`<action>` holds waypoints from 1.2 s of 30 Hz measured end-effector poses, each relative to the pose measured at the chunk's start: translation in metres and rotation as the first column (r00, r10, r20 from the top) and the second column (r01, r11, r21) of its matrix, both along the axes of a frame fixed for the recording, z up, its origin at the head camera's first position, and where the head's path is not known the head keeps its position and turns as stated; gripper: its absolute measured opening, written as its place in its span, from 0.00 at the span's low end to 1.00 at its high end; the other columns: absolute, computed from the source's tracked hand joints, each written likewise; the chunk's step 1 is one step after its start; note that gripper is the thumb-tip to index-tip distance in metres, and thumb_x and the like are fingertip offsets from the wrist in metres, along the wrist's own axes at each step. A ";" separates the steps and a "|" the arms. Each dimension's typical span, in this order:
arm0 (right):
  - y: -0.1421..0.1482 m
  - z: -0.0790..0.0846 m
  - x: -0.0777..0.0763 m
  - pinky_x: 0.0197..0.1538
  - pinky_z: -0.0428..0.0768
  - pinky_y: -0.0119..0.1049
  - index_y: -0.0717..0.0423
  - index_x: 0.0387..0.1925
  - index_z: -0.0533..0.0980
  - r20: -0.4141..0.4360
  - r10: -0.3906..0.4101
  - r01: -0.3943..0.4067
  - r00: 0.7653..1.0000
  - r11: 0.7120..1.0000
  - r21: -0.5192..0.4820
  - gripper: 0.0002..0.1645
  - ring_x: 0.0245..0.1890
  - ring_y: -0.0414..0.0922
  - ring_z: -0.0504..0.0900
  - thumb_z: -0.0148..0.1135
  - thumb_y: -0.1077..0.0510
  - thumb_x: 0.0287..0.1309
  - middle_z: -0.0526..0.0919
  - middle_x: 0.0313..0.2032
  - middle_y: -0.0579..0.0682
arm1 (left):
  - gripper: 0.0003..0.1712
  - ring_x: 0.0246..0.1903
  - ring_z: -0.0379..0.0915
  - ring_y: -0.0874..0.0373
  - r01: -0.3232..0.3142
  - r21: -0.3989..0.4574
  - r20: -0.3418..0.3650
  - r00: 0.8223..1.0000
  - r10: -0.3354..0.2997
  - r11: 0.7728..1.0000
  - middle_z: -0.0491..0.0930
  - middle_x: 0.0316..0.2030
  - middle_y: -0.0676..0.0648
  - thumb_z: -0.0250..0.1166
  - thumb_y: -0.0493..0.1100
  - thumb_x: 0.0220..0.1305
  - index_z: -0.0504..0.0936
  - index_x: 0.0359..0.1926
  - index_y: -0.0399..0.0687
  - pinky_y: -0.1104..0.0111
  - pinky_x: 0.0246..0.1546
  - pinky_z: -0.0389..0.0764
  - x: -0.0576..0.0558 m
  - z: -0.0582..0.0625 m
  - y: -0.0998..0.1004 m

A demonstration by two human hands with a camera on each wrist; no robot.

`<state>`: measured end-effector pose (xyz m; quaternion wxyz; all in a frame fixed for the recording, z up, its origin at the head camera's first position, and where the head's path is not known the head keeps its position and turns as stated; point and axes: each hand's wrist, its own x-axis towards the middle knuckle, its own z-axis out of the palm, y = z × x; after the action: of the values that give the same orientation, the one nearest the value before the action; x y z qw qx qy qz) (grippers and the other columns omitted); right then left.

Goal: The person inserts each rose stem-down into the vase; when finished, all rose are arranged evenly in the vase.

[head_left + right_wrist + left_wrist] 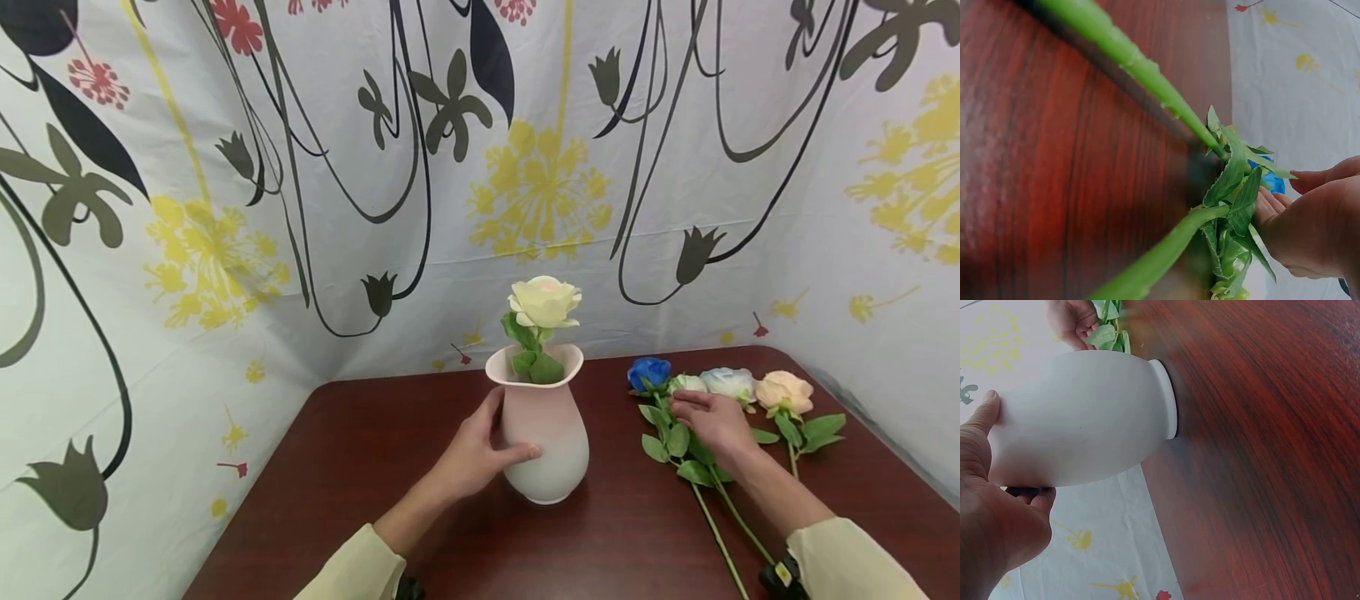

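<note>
My left hand [468, 454] holds a pink-and-white vase [546, 437] by its left side, thumb across the front and fingers behind. The vase [1085, 422] stands upright on the table, and a cream rose [545, 302] with green leaves rises from its mouth. On the right, my right hand [716, 421] reaches over the lying roses, its fingertips at a pale green-white rose [686, 383]. In the right wrist view, leaves [1244, 197] partly cover the fingers of that hand [1316, 222]. A blue rose [648, 373] lies just left of the fingertips.
A pale blue rose [729, 383] and a peach rose [783, 392] lie at the right of the bunch. Long green stems [720, 533] run toward the front edge of the dark red-brown table [390, 433]. A patterned cloth [420, 208] hangs behind the table.
</note>
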<state>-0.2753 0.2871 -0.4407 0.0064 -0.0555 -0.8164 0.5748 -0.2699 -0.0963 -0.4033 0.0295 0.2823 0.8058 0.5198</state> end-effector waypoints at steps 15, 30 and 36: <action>-0.003 -0.006 -0.011 0.68 0.73 0.62 0.78 0.75 0.61 0.021 0.019 -0.021 1.000 0.996 0.089 0.34 0.71 0.71 0.68 0.58 0.62 0.79 0.68 0.70 0.75 | 0.53 0.68 0.71 0.59 0.002 0.003 -0.006 1.000 -0.002 1.000 0.71 0.71 0.55 0.79 0.52 0.64 0.58 0.82 0.58 0.54 0.70 0.71 0.000 0.000 0.000; -0.003 -0.013 -0.022 0.52 0.86 0.45 0.79 0.67 0.71 -0.015 -0.022 0.024 1.000 0.991 0.130 0.28 0.59 0.63 0.83 0.62 0.63 0.75 0.79 0.62 0.74 | 0.53 0.68 0.70 0.58 0.001 0.010 -0.010 1.000 -0.001 1.000 0.71 0.71 0.55 0.80 0.51 0.64 0.59 0.81 0.59 0.53 0.70 0.72 0.001 0.001 0.000; -0.005 -0.016 -0.023 0.45 0.87 0.42 0.78 0.61 0.77 -0.023 -0.075 0.077 0.997 0.986 0.145 0.24 0.48 0.54 0.89 0.65 0.63 0.73 0.84 0.55 0.71 | 0.52 0.68 0.71 0.59 0.000 0.005 -0.011 1.000 0.000 1.000 0.71 0.71 0.56 0.79 0.52 0.64 0.59 0.81 0.60 0.53 0.69 0.72 0.001 0.001 0.000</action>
<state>-0.2988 0.2824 -0.4572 0.0397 -0.0809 -0.8533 0.5136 -0.2690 -0.0966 -0.4027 0.0245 0.2852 0.8046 0.5203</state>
